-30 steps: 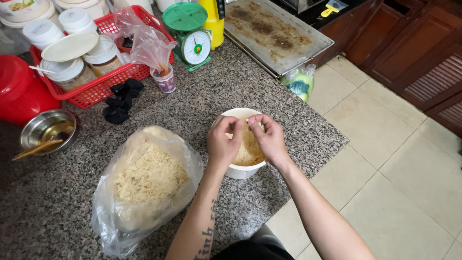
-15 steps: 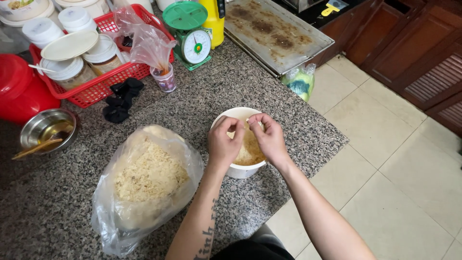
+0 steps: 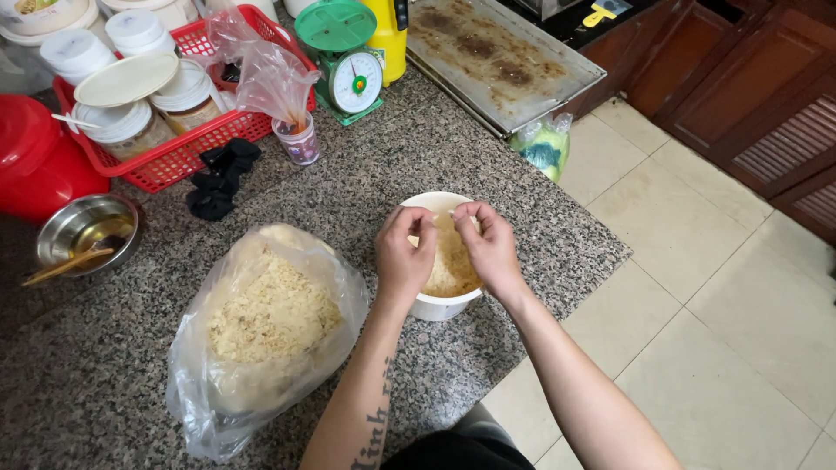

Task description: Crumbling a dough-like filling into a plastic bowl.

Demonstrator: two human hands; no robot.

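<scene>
A white bowl [image 3: 428, 305] stands near the front edge of the speckled granite counter [image 3: 488, 165], with a pale yellow clump of noodles [image 3: 453, 265] in it. My left hand [image 3: 402, 254] and my right hand [image 3: 489, 244] are both over the bowl, fingers pinched on the noodles between them. To the left of the bowl lies a big clear plastic bag [image 3: 261, 339] full of the same pale noodles, its mouth open.
A red basket [image 3: 187, 148] of lidded tubs, a cup with a plastic bag [image 3: 296, 139], a green kitchen scale [image 3: 344, 61] and a metal tray [image 3: 501, 57] stand at the back. A steel bowl [image 3: 83, 231], red container [image 3: 35, 170] and black cloth [image 3: 218, 178] are at left.
Both hands stay over the bowl with only small finger movements on the noodles. Nothing else has shifted.
</scene>
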